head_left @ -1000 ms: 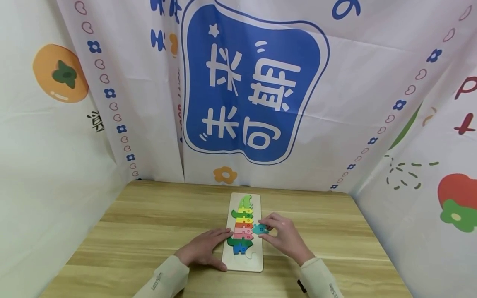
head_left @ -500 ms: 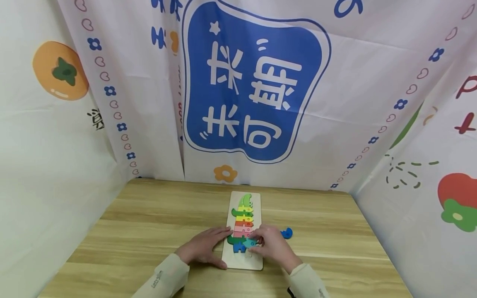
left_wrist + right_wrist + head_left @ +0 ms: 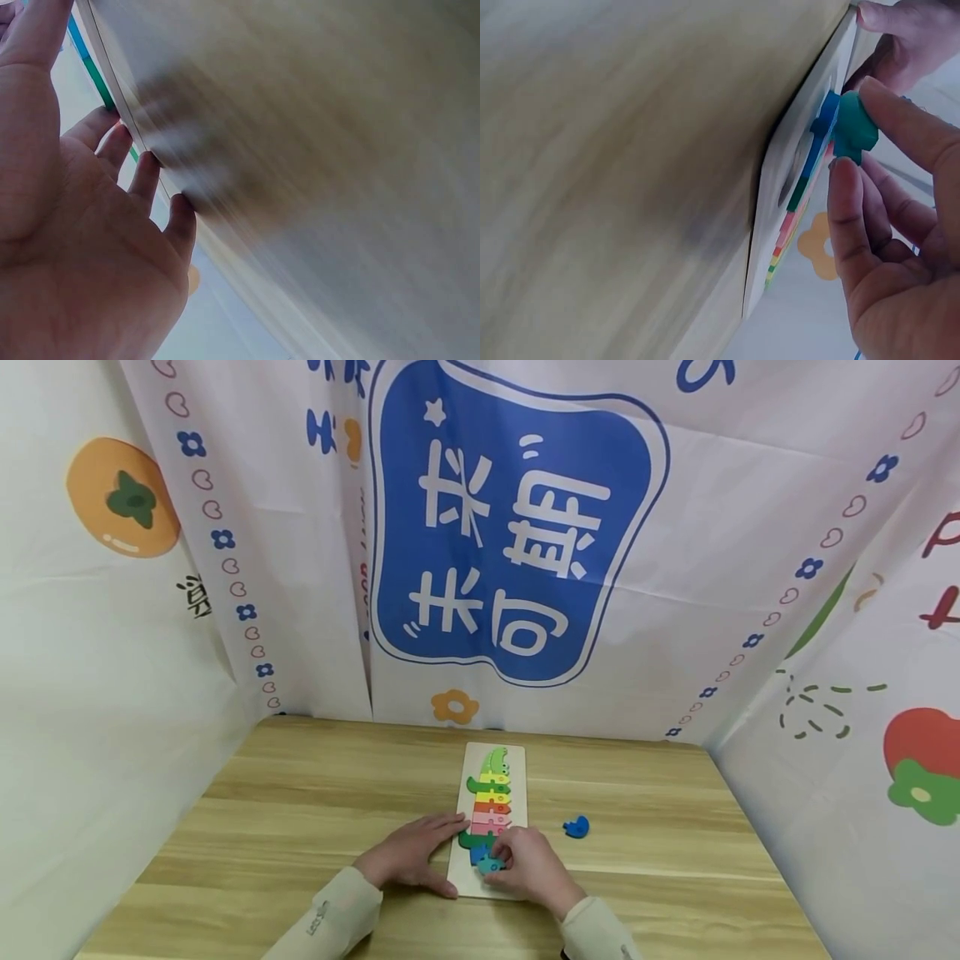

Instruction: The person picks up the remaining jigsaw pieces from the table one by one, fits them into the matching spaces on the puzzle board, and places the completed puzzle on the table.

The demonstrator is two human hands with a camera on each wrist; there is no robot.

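Observation:
A pale wooden puzzle board lies lengthwise on the table, with coloured crocodile pieces set in it: a light green head at the far end, then yellow, green, red and pink strips. My right hand pinches a teal puzzle piece between thumb and fingertips, close over the board's near end. In the right wrist view it is beside the blue piece in the board. My left hand rests along the board's left edge, its extended fingers and thumb touching the rim.
A loose dark blue puzzle piece lies on the wooden table to the right of the board. Printed white cloth hangs behind the table and along both sides.
My right hand has carried the teal piece from the board's right side leftward and toward me, over the near end. The dark blue piece has come into sight. My left hand stays put.

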